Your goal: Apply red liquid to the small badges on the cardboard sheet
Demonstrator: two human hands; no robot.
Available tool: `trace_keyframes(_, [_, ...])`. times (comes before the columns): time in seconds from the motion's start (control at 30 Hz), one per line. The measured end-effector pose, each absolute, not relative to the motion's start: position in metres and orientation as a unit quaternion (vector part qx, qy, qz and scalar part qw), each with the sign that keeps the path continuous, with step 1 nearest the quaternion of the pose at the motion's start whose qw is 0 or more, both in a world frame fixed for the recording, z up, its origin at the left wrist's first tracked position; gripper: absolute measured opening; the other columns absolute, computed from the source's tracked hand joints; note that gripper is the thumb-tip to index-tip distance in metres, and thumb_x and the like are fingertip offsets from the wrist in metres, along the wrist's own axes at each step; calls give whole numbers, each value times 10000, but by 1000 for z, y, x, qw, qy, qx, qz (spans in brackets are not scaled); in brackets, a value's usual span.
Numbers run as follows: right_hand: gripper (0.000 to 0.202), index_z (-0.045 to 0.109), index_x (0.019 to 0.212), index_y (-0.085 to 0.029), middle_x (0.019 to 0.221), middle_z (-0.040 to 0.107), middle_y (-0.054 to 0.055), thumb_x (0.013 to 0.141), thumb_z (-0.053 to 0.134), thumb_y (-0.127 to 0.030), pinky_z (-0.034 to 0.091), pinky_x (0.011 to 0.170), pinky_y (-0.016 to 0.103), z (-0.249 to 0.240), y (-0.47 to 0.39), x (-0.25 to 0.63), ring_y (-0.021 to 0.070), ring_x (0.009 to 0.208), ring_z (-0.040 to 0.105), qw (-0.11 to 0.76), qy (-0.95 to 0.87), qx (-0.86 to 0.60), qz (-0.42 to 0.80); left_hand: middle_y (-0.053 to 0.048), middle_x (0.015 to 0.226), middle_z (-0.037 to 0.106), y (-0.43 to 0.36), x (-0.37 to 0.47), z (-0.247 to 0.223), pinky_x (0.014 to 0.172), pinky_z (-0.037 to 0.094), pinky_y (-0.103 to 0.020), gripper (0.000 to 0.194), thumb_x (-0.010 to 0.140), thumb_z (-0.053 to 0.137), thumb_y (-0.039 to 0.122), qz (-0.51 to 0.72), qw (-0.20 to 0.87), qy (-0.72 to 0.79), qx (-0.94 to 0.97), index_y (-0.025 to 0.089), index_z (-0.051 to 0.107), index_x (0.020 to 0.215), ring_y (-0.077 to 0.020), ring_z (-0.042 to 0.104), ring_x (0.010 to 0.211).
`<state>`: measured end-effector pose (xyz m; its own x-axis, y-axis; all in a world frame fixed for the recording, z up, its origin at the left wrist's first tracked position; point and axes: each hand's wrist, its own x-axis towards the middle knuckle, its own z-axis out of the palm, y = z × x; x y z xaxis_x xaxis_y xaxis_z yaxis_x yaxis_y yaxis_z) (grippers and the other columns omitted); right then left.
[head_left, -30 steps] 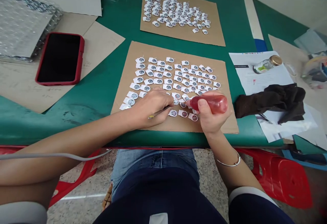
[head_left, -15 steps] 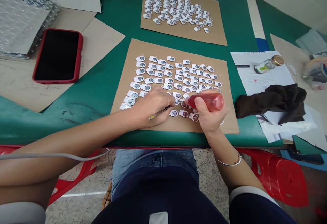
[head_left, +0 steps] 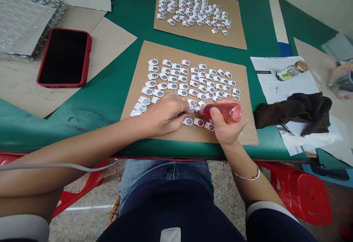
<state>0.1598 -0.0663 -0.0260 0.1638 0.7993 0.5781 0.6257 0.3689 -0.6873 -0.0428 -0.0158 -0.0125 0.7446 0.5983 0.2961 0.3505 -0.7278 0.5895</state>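
Note:
My right hand (head_left: 230,128) is wrapped round a squeeze bottle (head_left: 224,112) of red liquid, tilted with its nozzle pointing left and down at the small round pieces. My left hand (head_left: 169,115) is closed on a thin stick (head_left: 172,118) with a yellowish end; its working tip is hidden by my fingers. Both hands are over a brown cardboard sheet (head_left: 132,84) bearing rows of small silvery round pieces on white tabs. Near the bottle, a round piece (head_left: 199,122) in the front row looks dark reddish inside, while one farther back (head_left: 183,92) looks grey.
A second cardboard sheet (head_left: 234,21) with similar pieces lies behind. To the left are a red-cased phone (head_left: 64,58) and bubble wrap (head_left: 22,21). On the right are a dark cloth (head_left: 292,111), a small glass jar (head_left: 291,71) and printed paper (head_left: 264,82). A grey cable (head_left: 66,166) crosses my left arm.
The view has shifted slightly. Both hands stay in nearly the same place over the sheet, still holding the bottle and the stick.

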Motion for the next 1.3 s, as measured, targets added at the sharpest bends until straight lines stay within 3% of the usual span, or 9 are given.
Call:
trace_keyframes(0.5, [181,598,883,-232,815,617,20,730,674,-290,533,731,417,-25,-67,160,186,776,605,526,-650,-539,99,17,623,641,-11,-41,-10,561,399,-225,98,727,587,116,249,303,328,860,171,666,712,-114,573,599])
trace_keyframes(0.9, [200,596,905,-241,855,611,26,732,670,-308,547,760,465,-27,-67,161,200,766,623,518,-650,-543,119,4,671,674,-8,-43,-17,549,407,-223,84,737,593,144,256,335,333,844,170,673,737,-117,596,614])
trace_keyframes(1.3, [195,611,895,-233,833,631,24,719,687,-268,526,739,429,-25,-66,156,192,782,610,539,-648,-526,114,9,667,677,-6,-42,-15,518,383,-218,107,715,577,119,247,390,358,812,160,676,719,-106,593,600])
